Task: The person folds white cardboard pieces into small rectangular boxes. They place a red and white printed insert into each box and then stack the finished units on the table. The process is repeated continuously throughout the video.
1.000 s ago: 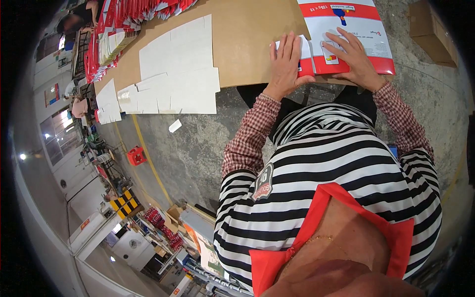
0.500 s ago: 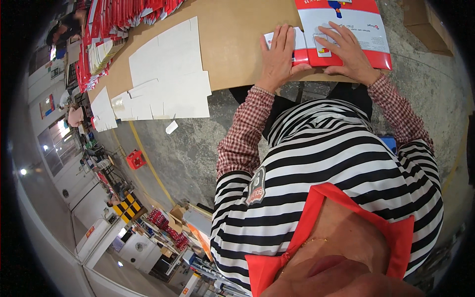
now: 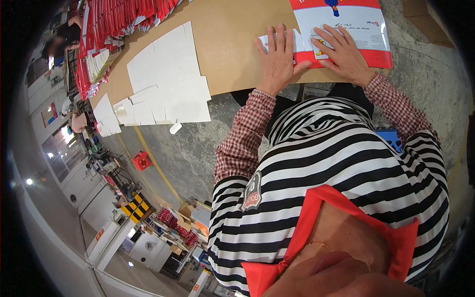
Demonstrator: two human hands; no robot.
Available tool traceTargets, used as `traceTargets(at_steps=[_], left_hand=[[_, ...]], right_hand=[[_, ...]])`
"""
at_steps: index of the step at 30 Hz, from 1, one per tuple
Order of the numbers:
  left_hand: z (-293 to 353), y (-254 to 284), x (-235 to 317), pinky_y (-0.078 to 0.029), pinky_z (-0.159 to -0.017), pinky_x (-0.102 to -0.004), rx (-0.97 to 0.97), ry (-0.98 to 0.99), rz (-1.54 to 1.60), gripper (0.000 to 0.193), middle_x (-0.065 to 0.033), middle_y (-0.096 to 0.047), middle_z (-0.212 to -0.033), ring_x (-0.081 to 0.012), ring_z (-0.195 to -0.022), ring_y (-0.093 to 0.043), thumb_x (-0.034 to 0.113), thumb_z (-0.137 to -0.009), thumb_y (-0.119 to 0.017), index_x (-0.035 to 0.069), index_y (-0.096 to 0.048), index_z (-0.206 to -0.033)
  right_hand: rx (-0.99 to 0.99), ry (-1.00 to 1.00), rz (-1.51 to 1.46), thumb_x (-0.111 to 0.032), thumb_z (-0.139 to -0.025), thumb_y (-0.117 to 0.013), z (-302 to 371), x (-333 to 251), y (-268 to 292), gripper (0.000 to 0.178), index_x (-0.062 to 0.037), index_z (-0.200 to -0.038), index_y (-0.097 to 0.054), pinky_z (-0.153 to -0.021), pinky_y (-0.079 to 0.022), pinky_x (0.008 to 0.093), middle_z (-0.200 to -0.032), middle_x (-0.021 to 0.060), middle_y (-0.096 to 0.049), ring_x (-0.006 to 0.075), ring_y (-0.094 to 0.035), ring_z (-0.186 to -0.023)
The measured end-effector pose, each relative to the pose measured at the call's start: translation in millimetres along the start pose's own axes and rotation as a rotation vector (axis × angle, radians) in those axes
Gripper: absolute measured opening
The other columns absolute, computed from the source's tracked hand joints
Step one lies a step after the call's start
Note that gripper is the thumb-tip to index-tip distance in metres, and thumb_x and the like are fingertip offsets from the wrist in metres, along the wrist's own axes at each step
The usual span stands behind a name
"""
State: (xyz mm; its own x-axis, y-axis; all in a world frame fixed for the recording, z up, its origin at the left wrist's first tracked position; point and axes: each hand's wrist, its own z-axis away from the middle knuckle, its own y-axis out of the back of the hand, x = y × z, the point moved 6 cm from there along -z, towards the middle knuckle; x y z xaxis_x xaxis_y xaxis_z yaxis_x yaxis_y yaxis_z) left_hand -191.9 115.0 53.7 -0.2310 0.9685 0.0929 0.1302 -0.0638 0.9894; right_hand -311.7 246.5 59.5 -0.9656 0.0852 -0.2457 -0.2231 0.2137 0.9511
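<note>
A flat red and white printed carton (image 3: 372, 47) lies at the near right edge of the brown board-topped table. My left hand (image 3: 278, 62) is spread flat over a narrow flap (image 3: 299, 43) on the carton's left side, its thumb pointing right across the red strip. On the carton's near part rests my right hand (image 3: 346, 57), open, with its fingers apart and pointing up and left. Part of a small printed panel (image 3: 319, 47) shows beside and under the right fingers. The palms hide what lies directly beneath them.
Large white card sheets (image 3: 168, 79) cover the table's left part, some overhanging the near edge. Behind them stand stacked red and white folded cartons (image 3: 123, 20). A brown cardboard box (image 3: 428, 22) sits at far right. A red crate (image 3: 142, 161) is on the floor.
My left fingers are spread wider on the flap. The right hand has shifted slightly left over the small panel. The whole view has tilted a little.
</note>
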Motion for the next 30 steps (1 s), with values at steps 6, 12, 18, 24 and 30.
traceTargets(at_steps=[6,12,18,24,30], left_hand=[[-32,-8,-8,-0.017,-0.108,-0.0703,0.028,0.147,-0.002,0.069,-0.0254,-0.029,-0.155,-0.0479,-0.143,-0.022,0.053,-0.096,-0.049,0.011,-0.037,-0.150],[-40,-13,-38,-0.017,-0.111,-0.0656,0.173,0.287,0.130,0.057,-0.0256,-0.028,-0.155,-0.0493,-0.142,-0.022,0.032,-0.098,-0.052,0.011,-0.038,-0.149],[-44,-10,1,-0.015,-0.117,-0.0579,0.325,0.421,0.421,0.059,-0.0282,-0.025,-0.155,-0.0511,-0.143,-0.018,0.018,-0.094,-0.056,0.006,-0.038,-0.148],[27,47,-39,-0.013,-0.117,-0.0577,0.598,0.418,0.433,0.063,-0.0293,-0.017,-0.158,-0.0504,-0.146,-0.012,0.019,-0.095,-0.055,0.000,-0.031,-0.150],[90,23,-92,-0.015,-0.116,-0.0578,0.364,0.590,0.211,0.066,-0.0284,-0.022,-0.157,-0.0494,-0.145,-0.017,0.029,-0.095,-0.056,-0.001,-0.032,-0.149]], right_hand=[[0.065,0.006,-0.079,-0.034,-0.090,-0.065,6,15,10,0.060,-0.0161,-0.144,-0.048,-0.118,-0.024,0.0467,-0.152,0.0087,-0.041,0.0300,-0.034,-0.142],[0.593,-1.038,-1.084,-0.026,-0.095,-0.065,126,125,29,0.054,-0.0106,-0.143,-0.046,-0.109,-0.041,0.0405,-0.143,0.0163,-0.049,0.0261,-0.046,-0.133],[0.735,-0.876,-1.745,-0.006,-0.096,-0.061,46,32,-11,0.056,-0.0009,-0.145,-0.036,-0.104,-0.042,0.0326,-0.138,0.0086,-0.049,0.0174,-0.049,-0.124],[0.200,-0.549,-1.423,-0.004,-0.089,-0.066,-26,82,19,0.067,-0.0007,-0.147,-0.033,-0.110,-0.039,0.0345,-0.144,0.0119,-0.047,0.0196,-0.045,-0.133],[0.024,-0.338,-1.034,-0.009,-0.085,-0.072,-171,272,-22,0.070,-0.0053,-0.148,-0.040,-0.102,-0.048,0.0337,-0.145,0.0142,-0.049,0.0192,-0.055,-0.124]])
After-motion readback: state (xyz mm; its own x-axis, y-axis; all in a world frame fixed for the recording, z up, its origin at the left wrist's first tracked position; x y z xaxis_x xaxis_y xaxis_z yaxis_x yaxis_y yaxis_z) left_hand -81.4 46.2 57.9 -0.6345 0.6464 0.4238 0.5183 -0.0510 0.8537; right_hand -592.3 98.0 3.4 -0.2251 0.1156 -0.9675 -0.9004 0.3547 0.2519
